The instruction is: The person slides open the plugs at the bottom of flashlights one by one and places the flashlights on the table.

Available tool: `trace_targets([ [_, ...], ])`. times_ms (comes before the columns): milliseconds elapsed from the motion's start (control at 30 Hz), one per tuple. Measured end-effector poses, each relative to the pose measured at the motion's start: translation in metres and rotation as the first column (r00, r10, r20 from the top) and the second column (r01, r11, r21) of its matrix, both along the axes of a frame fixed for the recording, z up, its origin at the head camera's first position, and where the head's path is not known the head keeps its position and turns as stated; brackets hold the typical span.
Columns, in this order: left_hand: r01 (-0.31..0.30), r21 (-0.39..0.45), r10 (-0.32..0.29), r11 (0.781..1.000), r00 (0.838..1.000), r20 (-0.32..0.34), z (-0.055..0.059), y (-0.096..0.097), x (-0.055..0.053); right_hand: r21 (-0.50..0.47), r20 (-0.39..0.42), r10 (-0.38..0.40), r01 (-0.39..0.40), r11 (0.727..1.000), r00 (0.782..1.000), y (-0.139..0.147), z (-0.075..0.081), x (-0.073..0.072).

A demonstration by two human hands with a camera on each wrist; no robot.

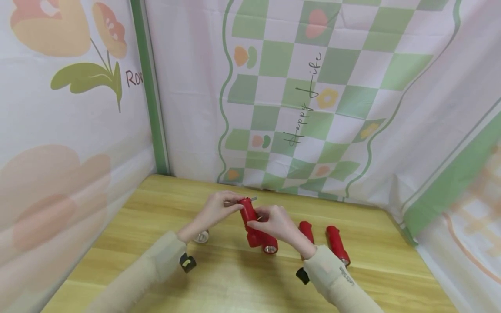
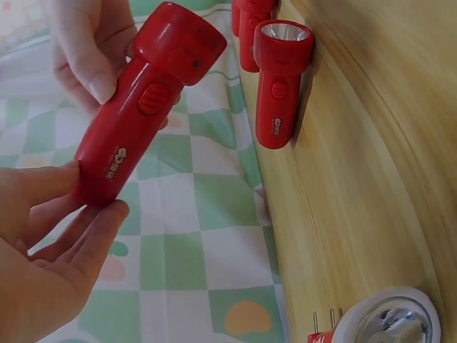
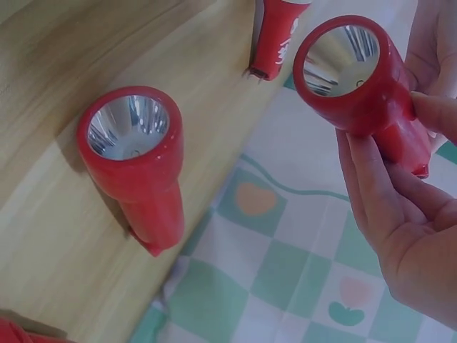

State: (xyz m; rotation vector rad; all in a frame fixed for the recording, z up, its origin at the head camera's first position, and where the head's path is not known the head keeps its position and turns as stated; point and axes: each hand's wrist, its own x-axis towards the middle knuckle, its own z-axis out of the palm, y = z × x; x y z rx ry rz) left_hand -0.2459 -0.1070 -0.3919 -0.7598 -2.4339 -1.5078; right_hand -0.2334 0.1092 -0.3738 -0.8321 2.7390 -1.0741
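Note:
Both hands hold one red flashlight (image 1: 247,210) above the table. My left hand (image 1: 220,209) pinches its tail end between thumb and fingers, as the left wrist view shows. My right hand (image 1: 277,223) grips the body nearer the head, below the ribbed switch (image 2: 153,98). A small grey piece (image 1: 254,198) sticks out at the tail end in the head view. The held flashlight's silvery reflector (image 3: 343,61) faces the right wrist camera. Just beyond the held one, another red flashlight (image 1: 270,245) lies on the table.
Two more red flashlights (image 1: 306,231) (image 1: 336,243) lie to the right, one partly behind the right wrist. A flashlight with a white-rimmed head (image 2: 397,321) and metal prongs lies by the left wrist. Patterned cloth (image 1: 274,108) hangs behind the wooden table (image 1: 219,282).

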Motion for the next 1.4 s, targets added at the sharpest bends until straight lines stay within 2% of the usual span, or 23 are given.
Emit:
trace_targets([
  [367, -0.022, -0.089, 0.031, 0.996, 0.995, 0.100, -0.001, -0.001, -0.012, -0.054, 0.110, -0.030, 0.036, 0.998, 0.993, -0.006, -0.013, -0.008],
  [667, -0.046, -0.127, 0.071, 0.991, 0.978, 0.196, -0.004, 0.000, -0.021, -0.123, 0.253, -0.065, 0.098, 0.988, 0.965, -0.009, -0.023, -0.013],
  [1067, -0.012, -0.152, 0.037, 0.988, 0.986, 0.165, -0.016, -0.005, -0.034, -0.157, 0.329, -0.120, 0.180, 0.971, 0.937, -0.019, -0.033, -0.016],
  [1400, 0.006, -0.196, 0.030, 0.981, 0.983, 0.182, -0.020, -0.007, -0.041, -0.151, 0.341, -0.150, 0.212, 0.966, 0.928, -0.026, -0.039, -0.017],
])
